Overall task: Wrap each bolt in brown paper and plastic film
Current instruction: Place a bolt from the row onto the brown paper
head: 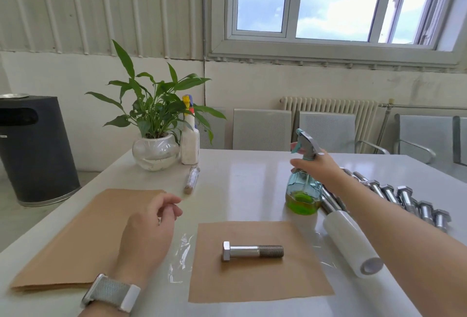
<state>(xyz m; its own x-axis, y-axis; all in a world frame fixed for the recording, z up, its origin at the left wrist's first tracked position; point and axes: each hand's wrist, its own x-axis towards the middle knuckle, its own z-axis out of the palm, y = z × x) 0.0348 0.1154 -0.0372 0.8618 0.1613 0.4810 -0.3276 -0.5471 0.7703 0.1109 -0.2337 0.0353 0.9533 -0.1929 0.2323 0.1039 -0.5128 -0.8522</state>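
A steel bolt [252, 251] lies on a square sheet of brown paper [260, 281], which rests on clear plastic film [180, 261]. A roll of plastic film [352, 243] lies just right of the sheet. My right hand [319, 166] grips the neck of a blue spray bottle [303, 190] holding green liquid, which stands behind the sheet. My left hand [149, 228] hovers over the table with loosely curled fingers, holding nothing. A stack of brown paper [75, 238] lies at the left. One wrapped bolt [192, 179] lies further back.
Several bare bolts [404, 200] lie in a row at the right. A potted plant [155, 150] and a white spray bottle [190, 137] stand at the table's back left. Chairs [261, 129] line the far edge; a black bin [35, 150] stands left on the floor.
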